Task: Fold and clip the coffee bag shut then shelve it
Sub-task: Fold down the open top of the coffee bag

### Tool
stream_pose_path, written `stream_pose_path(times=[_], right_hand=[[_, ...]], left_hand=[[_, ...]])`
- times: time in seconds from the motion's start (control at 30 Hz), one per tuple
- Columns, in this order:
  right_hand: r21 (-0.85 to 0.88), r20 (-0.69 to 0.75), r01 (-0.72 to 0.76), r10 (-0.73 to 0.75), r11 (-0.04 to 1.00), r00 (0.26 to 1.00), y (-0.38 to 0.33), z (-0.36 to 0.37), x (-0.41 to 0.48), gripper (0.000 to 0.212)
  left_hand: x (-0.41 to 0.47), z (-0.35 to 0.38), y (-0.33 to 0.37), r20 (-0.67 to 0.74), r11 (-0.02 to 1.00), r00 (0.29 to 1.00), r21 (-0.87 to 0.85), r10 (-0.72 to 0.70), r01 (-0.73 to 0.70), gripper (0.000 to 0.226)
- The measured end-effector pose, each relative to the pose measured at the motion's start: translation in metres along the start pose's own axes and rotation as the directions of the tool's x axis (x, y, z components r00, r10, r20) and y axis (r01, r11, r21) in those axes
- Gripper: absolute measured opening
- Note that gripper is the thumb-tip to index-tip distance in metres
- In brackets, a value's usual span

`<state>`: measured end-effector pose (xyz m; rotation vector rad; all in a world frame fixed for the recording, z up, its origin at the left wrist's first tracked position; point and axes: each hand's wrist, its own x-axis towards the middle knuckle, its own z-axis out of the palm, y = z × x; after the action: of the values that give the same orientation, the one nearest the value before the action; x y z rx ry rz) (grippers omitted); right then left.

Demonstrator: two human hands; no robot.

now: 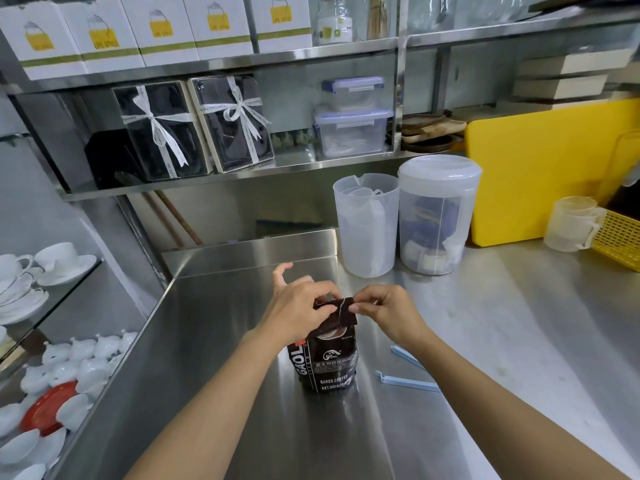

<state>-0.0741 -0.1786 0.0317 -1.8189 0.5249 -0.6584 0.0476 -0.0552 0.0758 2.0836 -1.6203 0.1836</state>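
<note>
A black coffee bag (329, 362) with white lettering stands upright on the steel counter (214, 341). My left hand (298, 310) pinches the left side of the bag's top flap. My right hand (388, 310) pinches the right side of the same flap, which is bent over toward me. A light blue bag clip (407, 382) lies on the counter just right of the bag, near my right forearm; a second blue clip piece (407, 356) shows behind it, partly hidden by the arm.
Two translucent plastic jugs (367, 223) (438, 213) stand behind the bag. A yellow board (540, 168) and yellow basket (620, 240) are at the right. Steel shelves (242, 174) above hold gift boxes and plastic containers. White cups fill glass shelves (52, 271) at the left.
</note>
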Motion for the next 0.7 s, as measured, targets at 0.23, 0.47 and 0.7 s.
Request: stream_pose_path(times=[0.23, 0.47, 0.7], right_hand=[[-0.114, -0.132, -0.113, 0.097, 0.987, 0.986, 0.034, -0.03, -0.016, 0.021], [-0.786, 0.079, -0.228, 0.459, 0.574, 0.885, 0.111, -0.055, -0.047, 0.043], [-0.756, -0.004, -0.289, 0.438, 0.587, 0.899, 0.131, -0.064, -0.06, 0.016]], left_hand=[[-0.005, 0.001, -0.004, -0.017, 0.998, 0.999, -0.044, -0.045, 0.044, 0.008], [-0.003, 0.002, -0.001, -0.034, 1.0, 0.999, -0.02, -0.008, 0.007, 0.009], [-0.003, 0.003, -0.002, -0.053, 1.0, 0.998, 0.008, -0.016, 0.016, 0.008]])
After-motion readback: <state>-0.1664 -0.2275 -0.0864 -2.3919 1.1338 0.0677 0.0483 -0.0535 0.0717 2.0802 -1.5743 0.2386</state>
